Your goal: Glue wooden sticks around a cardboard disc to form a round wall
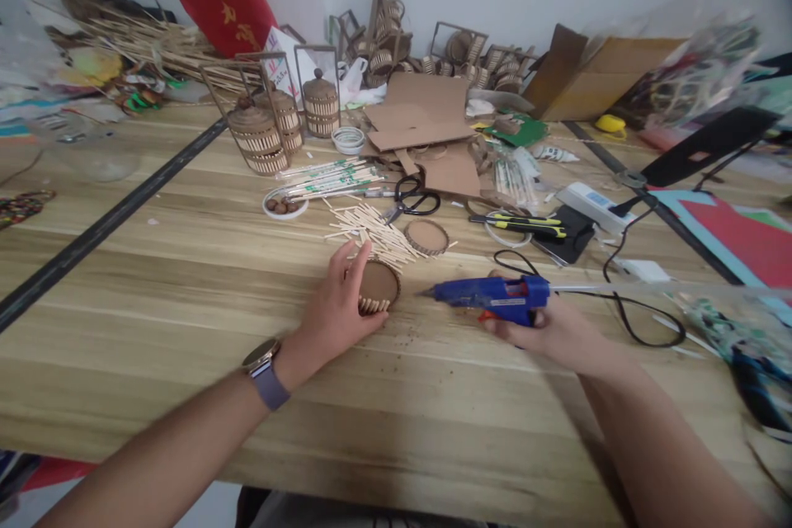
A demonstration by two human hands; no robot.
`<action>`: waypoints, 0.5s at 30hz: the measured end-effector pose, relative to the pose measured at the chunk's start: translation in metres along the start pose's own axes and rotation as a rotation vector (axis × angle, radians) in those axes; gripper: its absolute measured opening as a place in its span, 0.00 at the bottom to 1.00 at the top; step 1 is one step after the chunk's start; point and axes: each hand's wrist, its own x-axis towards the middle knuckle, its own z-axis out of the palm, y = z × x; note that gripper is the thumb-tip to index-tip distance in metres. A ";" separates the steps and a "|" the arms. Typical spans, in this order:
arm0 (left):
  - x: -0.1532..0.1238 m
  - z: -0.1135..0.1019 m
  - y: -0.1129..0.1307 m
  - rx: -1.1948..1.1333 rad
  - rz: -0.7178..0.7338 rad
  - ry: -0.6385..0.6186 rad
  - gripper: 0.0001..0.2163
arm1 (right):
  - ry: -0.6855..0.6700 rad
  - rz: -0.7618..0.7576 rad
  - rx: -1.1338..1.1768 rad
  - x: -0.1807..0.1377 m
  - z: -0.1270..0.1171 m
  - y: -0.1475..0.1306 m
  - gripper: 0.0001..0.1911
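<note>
My left hand [337, 301] holds a round cardboard base [379, 282] flat on the table, its thumb at the near edge and its fingers at the left side. Short wooden sticks [374, 306] stand in a row along the near rim of the base, beside the thumb. In my right hand [550, 330] is a blue hot glue gun [488, 297], its nozzle pointing left towards the base and apart from it. A clear glue stick [594, 290] sticks out of its back end. Beyond the base lie a pile of loose short sticks [371, 233] and a second round base [426, 237].
Black-handled scissors [417, 200], a white dish of brown beads [285, 203], a yellow-black cutter [525, 224] and a dark phone [564, 235] lie further back. Finished stick lanterns [322, 105] stand behind, near cardboard sheets [426, 111]. A black cord [631, 334] loops at right.
</note>
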 end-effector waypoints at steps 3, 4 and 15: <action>0.000 0.000 -0.001 -0.005 0.001 0.003 0.50 | 0.000 0.038 0.119 0.006 0.013 0.008 0.20; 0.000 0.000 -0.001 -0.003 0.001 0.001 0.50 | -0.010 0.034 0.133 0.008 0.019 0.009 0.21; 0.000 0.000 0.000 0.010 0.002 -0.009 0.50 | -0.074 -0.053 0.027 0.014 0.044 0.015 0.17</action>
